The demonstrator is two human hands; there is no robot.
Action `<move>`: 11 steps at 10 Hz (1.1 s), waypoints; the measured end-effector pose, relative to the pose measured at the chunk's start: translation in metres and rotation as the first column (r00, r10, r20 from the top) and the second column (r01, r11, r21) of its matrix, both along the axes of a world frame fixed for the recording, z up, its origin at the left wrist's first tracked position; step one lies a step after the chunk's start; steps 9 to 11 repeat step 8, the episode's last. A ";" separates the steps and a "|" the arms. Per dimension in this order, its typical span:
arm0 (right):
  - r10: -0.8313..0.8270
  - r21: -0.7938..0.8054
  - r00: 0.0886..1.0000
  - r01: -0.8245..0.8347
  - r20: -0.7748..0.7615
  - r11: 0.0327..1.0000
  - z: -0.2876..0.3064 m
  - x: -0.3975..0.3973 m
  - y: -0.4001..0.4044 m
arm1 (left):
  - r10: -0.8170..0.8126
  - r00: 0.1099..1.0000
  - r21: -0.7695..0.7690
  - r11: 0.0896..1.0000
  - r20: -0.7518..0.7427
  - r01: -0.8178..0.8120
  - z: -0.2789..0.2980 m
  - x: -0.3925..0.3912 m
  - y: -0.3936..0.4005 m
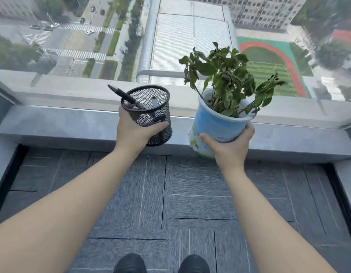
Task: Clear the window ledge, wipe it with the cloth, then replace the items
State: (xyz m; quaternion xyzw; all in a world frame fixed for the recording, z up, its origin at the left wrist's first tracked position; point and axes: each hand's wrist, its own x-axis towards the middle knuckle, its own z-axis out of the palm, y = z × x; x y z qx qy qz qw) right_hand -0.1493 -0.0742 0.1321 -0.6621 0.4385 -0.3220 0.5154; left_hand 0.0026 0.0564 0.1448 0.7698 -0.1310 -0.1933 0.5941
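- Left hand [134, 131]: wrapped around 1 mesh cup [149, 115], thumb across its front. The cup is held tilted, clear of the ledge [62, 123] and over its front edge.
- Inside that cup: 2 pens. 1 pen [124, 96] leans out past the rim toward the left; the other pen [155, 101] stands shorter at the back.
- Right hand [229, 143]: cupped under and around 1 blue pot [216, 125] holding 1 leafy plant [228, 75]. The pot tilts toward the person, also off the ledge.
- Ledge: bare beyond both hands. No cloth is in view.
- Stage, judged: either clearing or replacing; which cannot be told from this view.
- Handling advice: level the cup so the leaning pen does not slide out. Keep the pot upright; its soil could spill. Support its base, since the grip sits low on 1 side.
- Set each item down flat and well back from the front edge.
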 end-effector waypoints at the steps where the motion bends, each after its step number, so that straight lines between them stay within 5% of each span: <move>1: 0.005 -0.041 1.000 -0.006 -0.001 0.999 -0.063 0.016 -0.019 | -0.001 1.000 -0.005 1.000 0.024 0.001 -0.064 0.013 -0.023; 5: -0.007 -0.040 1.000 0.006 -0.023 0.999 -0.172 0.051 -0.071 | -0.071 0.993 0.105 0.993 0.098 0.060 -0.168 0.043 -0.069; 8: 0.025 0.124 0.997 -0.015 -0.076 0.992 -0.169 0.046 -0.065 | -0.111 0.993 0.117 0.988 0.049 0.105 -0.185 0.041 -0.059; 11: 0.025 0.124 0.997 -0.015 -0.076 0.992 -0.169 0.046 -0.065 | -0.111 0.993 0.117 0.988 0.049 0.105 -0.185 0.041 -0.059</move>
